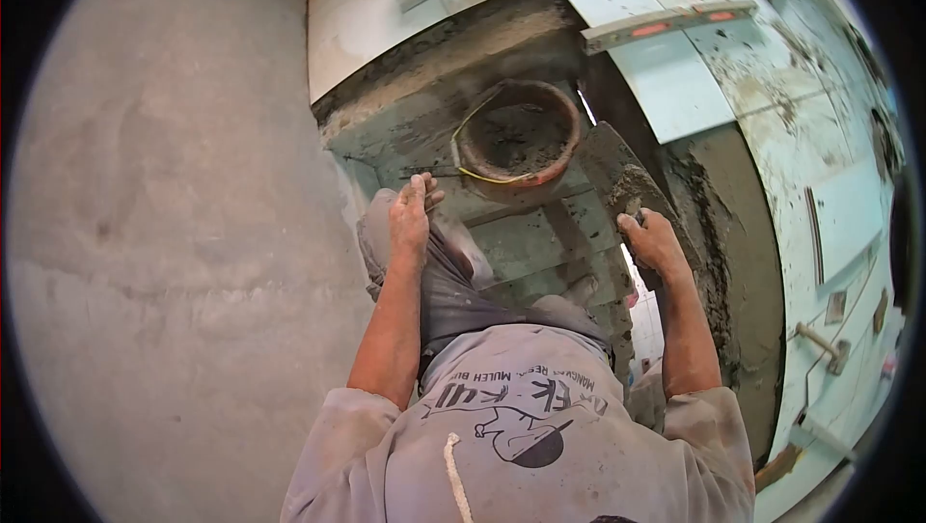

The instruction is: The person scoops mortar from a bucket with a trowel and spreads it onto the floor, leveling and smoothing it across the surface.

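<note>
My right hand (658,245) is closed around the handle of a trowel (606,154), whose dark grey blade carries a lump of wet mortar (634,185). The trowel is over the edge of a mortar-covered strip (741,224) on the right. My left hand (412,214) is above my bent knee, its fingers loosely extended and apart, with nothing visible in it. In front of both hands stands a round reddish-brown bucket (569,149) holding grey mortar (516,134). Its thin yellowish handle (470,172) hangs down the left side, near my left fingertips.
A bare grey wall (174,214) rises on the left. Pale tiles (675,89) smeared with mortar lie ahead and right, with a spirit level (666,27) across them. A hammer (825,346) and a loose tile (847,219) are farther right. Dirty steps (540,238) lie below the bucket.
</note>
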A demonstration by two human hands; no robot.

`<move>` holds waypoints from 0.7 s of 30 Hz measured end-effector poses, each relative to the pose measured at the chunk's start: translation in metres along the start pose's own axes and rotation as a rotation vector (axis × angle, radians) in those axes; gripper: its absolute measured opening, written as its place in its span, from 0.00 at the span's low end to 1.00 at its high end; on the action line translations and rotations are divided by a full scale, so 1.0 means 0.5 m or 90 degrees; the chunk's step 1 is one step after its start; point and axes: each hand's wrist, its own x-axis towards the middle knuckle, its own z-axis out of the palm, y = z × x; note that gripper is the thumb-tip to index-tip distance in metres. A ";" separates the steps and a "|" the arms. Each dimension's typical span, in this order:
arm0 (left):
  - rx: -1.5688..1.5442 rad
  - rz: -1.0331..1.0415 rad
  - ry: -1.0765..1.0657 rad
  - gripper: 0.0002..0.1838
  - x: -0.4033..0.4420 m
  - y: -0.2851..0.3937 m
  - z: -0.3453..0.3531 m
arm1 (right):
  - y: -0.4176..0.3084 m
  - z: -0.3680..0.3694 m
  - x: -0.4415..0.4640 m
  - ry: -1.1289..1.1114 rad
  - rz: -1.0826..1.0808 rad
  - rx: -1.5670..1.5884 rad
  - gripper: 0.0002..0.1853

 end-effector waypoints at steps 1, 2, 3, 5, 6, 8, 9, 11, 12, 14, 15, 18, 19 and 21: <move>-0.006 0.006 0.009 0.26 0.013 0.003 -0.014 | -0.019 0.005 0.018 -0.005 -0.007 -0.009 0.24; -0.013 -0.013 0.031 0.27 0.026 0.007 -0.020 | -0.036 0.009 0.039 -0.033 -0.023 -0.110 0.24; -0.019 -0.014 0.030 0.27 0.041 0.009 -0.026 | -0.056 0.011 0.056 -0.058 -0.034 -0.211 0.24; 0.025 -0.031 0.068 0.27 0.080 0.014 -0.034 | -0.113 0.025 0.090 -0.058 -0.004 -0.306 0.22; 0.020 -0.033 0.055 0.27 0.109 0.014 -0.031 | -0.131 0.035 0.112 -0.052 -0.011 -0.358 0.22; 0.017 -0.070 0.092 0.26 0.165 -0.010 -0.025 | -0.168 0.057 0.155 -0.046 0.002 -0.425 0.21; 0.003 -0.084 0.082 0.26 0.206 -0.047 -0.021 | -0.190 0.065 0.180 -0.056 0.015 -0.453 0.20; 0.104 0.003 0.102 0.28 0.303 -0.134 -0.006 | -0.212 0.085 0.222 -0.063 0.036 -0.504 0.19; 0.089 -0.001 0.094 0.28 0.321 -0.133 0.017 | -0.218 0.099 0.249 -0.058 0.034 -0.532 0.18; 0.032 -0.022 0.062 0.30 0.343 -0.129 0.074 | -0.236 0.128 0.297 -0.050 0.035 -0.564 0.15; 0.027 -0.026 0.051 0.30 0.369 -0.145 0.092 | -0.247 0.142 0.322 -0.047 0.048 -0.568 0.15; 0.242 -0.054 0.140 0.33 0.468 -0.202 0.123 | -0.273 0.185 0.421 -0.062 0.041 -0.620 0.12; 0.239 -0.062 0.131 0.33 0.493 -0.225 0.123 | -0.272 0.208 0.460 -0.073 0.043 -0.676 0.11; 0.287 -0.103 0.114 0.33 0.550 -0.264 0.132 | -0.289 0.247 0.537 -0.082 0.048 -0.738 0.10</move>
